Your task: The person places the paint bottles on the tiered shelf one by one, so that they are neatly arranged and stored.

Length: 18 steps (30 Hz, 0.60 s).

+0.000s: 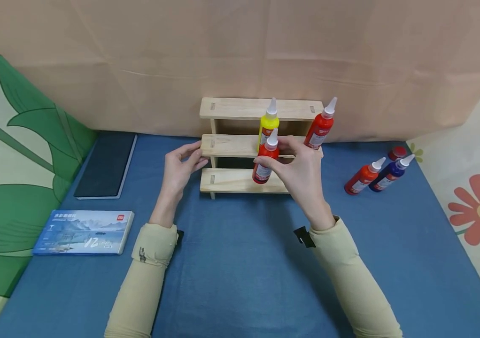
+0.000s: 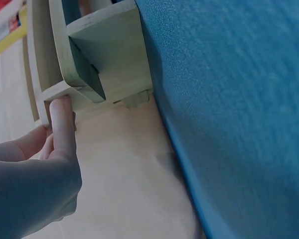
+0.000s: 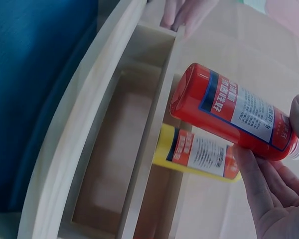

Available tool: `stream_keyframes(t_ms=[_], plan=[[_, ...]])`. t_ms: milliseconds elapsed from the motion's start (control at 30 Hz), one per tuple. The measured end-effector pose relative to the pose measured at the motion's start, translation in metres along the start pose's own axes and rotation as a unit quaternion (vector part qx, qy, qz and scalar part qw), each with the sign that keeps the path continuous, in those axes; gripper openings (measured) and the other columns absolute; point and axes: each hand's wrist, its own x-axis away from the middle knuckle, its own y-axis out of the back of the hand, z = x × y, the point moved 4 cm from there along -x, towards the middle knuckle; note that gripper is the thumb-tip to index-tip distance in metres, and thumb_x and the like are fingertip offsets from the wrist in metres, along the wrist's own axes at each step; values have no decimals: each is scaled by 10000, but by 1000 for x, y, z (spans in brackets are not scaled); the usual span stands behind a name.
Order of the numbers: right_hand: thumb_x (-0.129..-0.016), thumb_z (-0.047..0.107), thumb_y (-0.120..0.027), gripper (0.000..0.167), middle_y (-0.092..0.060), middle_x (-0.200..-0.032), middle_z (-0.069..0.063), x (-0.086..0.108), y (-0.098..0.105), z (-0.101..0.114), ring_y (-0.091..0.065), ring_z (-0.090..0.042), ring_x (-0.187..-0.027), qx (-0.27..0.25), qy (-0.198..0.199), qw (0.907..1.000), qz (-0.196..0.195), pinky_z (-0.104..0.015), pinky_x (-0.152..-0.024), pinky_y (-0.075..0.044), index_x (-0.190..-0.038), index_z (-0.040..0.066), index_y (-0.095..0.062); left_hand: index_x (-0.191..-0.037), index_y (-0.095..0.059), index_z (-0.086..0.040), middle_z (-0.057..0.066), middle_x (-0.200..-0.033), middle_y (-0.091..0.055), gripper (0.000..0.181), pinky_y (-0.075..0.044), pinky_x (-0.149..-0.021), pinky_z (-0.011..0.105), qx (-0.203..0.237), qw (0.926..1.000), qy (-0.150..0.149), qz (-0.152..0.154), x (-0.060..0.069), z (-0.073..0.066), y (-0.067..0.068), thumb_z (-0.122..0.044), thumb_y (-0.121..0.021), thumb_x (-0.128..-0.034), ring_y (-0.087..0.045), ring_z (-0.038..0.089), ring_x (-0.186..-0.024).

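Observation:
A three-tier wooden step shelf [image 1: 231, 180] stands at the back of the table. My left hand [image 1: 179, 170] pinches the left end of its middle tier between thumb and fingers, as the left wrist view [image 2: 45, 174] shows too. With my right hand [image 1: 301, 171] I hold a red paint bottle [image 3: 239, 112] by its upper part, nozzle up and slightly tilted, above the lower tiers. Behind it a yellow paint bottle [image 1: 269, 123] stands on the middle tier. Another red bottle [image 1: 320, 127] stands at that tier's right end, partly hidden by my right hand.
Right of the shelf stand an orange-red bottle [image 1: 362, 179], a dark blue bottle [image 1: 388, 176] and a red-topped item [image 1: 398, 152] mostly hidden behind them. To the left lie a dark notebook [image 1: 105, 164] and a blue paint box [image 1: 83, 232]. A beige backdrop [image 1: 151, 70] rises behind the shelf.

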Motion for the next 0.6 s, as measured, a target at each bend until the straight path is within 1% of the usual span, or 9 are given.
stream_keyframes(t_ms=[267, 467, 600], plan=[[-843, 183, -960, 508, -782, -1125, -159, -11, -15, 11, -757, -283, -991, 85, 269, 9996, 14, -450, -827, -696, -1239, -41, -736, -1452, -603, 86, 263, -1332, -596, 373, -638, -963, 302, 55, 10000, 67, -13, -2, 2, 1, -39, -600, -1101, -751, 140, -972], [-859, 203, -948, 499, -781, -1107, -157, -22, -28, 16, -752, -275, -985, 79, 281, 9996, 51, -413, -866, -685, -1239, -41, -735, -1450, -606, 85, 263, -1337, -598, 371, -635, -967, 297, 32, 10000, 75, -24, -2, 3, 1, -45, -599, -1102, -753, 136, -978], [-843, 229, -962, 519, -787, -1092, -155, -29, -37, 19, -760, -273, -973, 183, 413, 9990, 53, -391, -857, -684, -1226, -44, -743, -1449, -609, 81, 263, -1337, -597, 370, -636, -967, 300, 83, 9999, 72, -35, -2, 3, 1, -45, -601, -1101, -750, 135, -973]])
